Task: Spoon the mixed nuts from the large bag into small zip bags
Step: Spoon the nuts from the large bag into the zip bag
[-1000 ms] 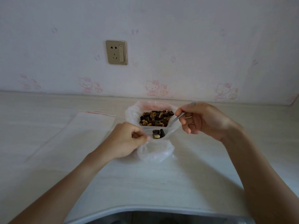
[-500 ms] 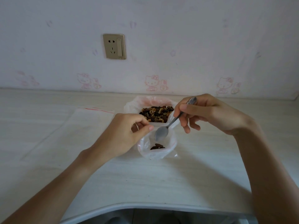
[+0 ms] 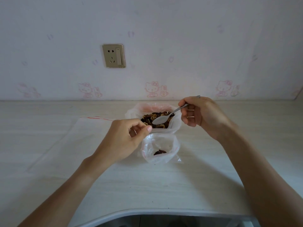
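Observation:
A large clear bag (image 3: 176, 124) of mixed nuts (image 3: 148, 119) stands open on the counter near the wall. In front of it a small zip bag (image 3: 161, 158) with a red seal line stands open, a few dark nuts at its bottom. My left hand (image 3: 126, 138) pinches the small bag's left rim between thumb and fingers. My right hand (image 3: 202, 114) grips the handle of a metal spoon (image 3: 161, 119). The spoon's empty bowl hovers over the nuts in the large bag.
A flat stack of empty zip bags (image 3: 73, 138) with a red strip lies on the pale counter (image 3: 147, 182) to the left. A wall socket (image 3: 114, 56) sits above. The counter's curved front edge (image 3: 147, 212) runs near the bottom.
The spoon carried nuts over the small bag, dropped them in, then lifted back over the large bag, now empty. My left hand kept its hold on the small bag's rim.

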A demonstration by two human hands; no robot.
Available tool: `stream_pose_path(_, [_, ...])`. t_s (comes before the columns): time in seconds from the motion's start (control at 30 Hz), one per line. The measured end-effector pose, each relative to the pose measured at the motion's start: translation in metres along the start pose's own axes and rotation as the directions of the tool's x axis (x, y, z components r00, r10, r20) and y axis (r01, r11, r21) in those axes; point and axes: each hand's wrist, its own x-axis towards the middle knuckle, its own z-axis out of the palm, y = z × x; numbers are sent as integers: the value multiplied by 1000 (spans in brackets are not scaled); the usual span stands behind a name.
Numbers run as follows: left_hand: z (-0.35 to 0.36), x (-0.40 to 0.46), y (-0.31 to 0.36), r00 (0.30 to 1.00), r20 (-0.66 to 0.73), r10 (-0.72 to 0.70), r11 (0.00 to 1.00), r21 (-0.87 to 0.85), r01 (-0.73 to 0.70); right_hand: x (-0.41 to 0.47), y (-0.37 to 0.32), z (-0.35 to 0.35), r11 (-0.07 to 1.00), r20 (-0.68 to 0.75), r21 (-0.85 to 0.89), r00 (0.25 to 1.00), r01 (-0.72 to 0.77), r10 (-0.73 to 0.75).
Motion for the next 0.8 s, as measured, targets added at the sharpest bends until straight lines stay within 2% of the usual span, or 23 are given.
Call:
stream_pose_path(0.1, [-4,9,-8,983,-160,-95,994,31,101,3,8,5,996,-120,-58,991,-62,54])
stream_pose_path(0.2, [-12,24,-19,936,-279,-214,957,133,258,3,12,10,986,-203,-158,979,-57,24])
stream_pose_path(0.3, [-11,36,-30,916,-262,-303,886,277,372,1,12,14,969,-241,-247,969,-15,-46])
stream_pose_path(0.4, [1,44,-35,891,-187,-414,830,324,454,0,13,18,947,-277,-317,950,55,-147])
stream_pose_path(0.47, [11,47,-38,882,-128,-454,836,282,472,1,15,20,933,-270,-348,944,90,-192])
stream_pose_path(0.57, [20,46,-39,906,-112,-409,897,133,421,3,23,26,921,-242,-376,948,105,-207])
stream_pose_path(0.67, [22,44,-36,911,-169,-376,924,8,382,5,31,32,932,-225,-354,961,76,-164])
stream_pose_path(0.8, [25,42,-29,901,-177,-397,911,-193,364,4,34,33,968,-213,-251,976,-3,-52])
